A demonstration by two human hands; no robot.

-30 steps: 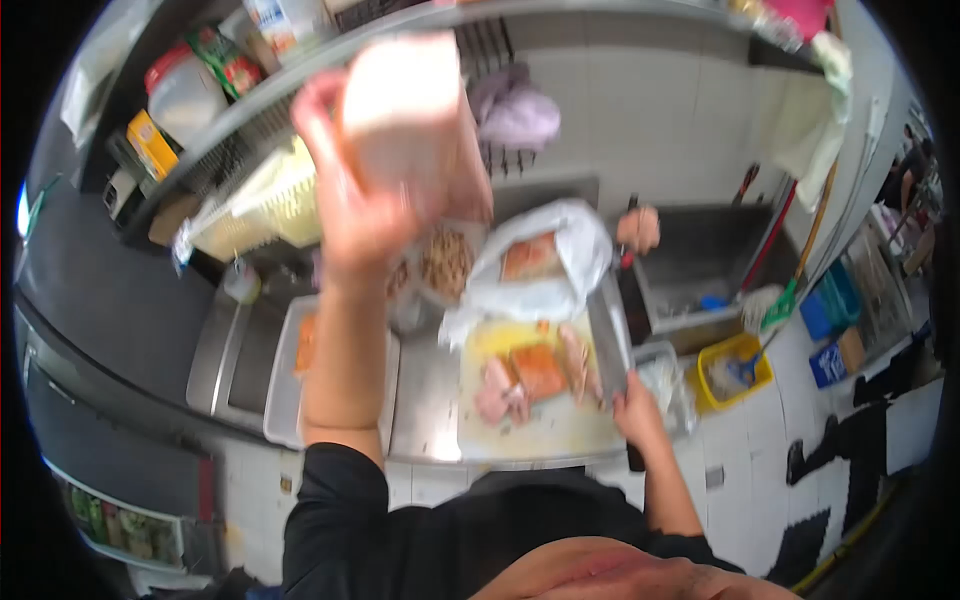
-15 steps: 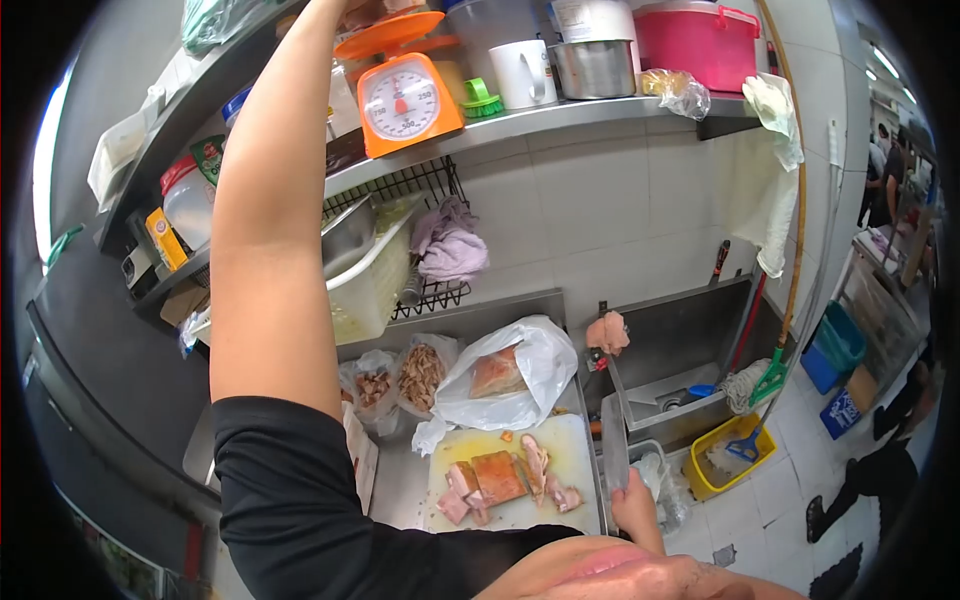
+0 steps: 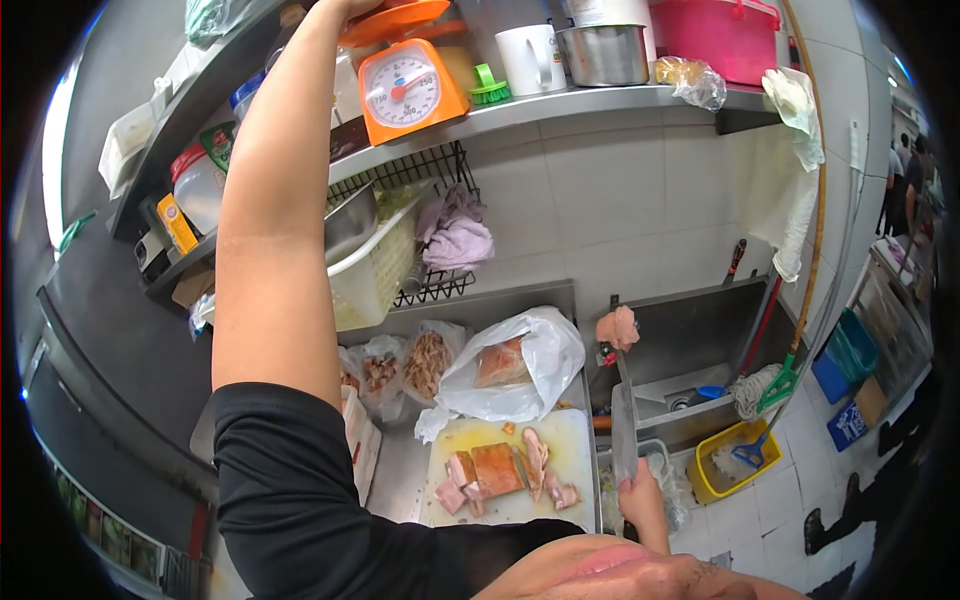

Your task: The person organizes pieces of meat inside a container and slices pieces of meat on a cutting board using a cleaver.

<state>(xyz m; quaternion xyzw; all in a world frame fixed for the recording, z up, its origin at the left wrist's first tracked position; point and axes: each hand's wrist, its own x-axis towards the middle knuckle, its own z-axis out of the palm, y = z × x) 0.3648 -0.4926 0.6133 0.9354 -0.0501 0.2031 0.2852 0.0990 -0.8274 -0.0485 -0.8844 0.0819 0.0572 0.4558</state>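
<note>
Broad-bladed knife (image 3: 623, 435) in right hand (image 3: 645, 505), just right of the cutting board (image 3: 571, 450).
Dial scale (image 3: 414, 90): 250, 500, 750 legible; red needle slants toward 250. Blade points away from wearer, long axis near-vertical in view, extending beyond the right fingers, which wrap the handle. Left hand (image 3: 354, 6) cropped beside the pan; finger state cannot be told.

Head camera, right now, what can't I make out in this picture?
In the head view:
Left hand: mostly cut off by the top edge; its grip can't be told.
Orange scale: the same edge cuts off whatever may sit on its pan.
Knife: handle covered by the right hand.
Bagged meat: partly covered by the white bag.
Cutting board: near edge hidden behind the black shirt.
Distant people: too small for detail.
</note>
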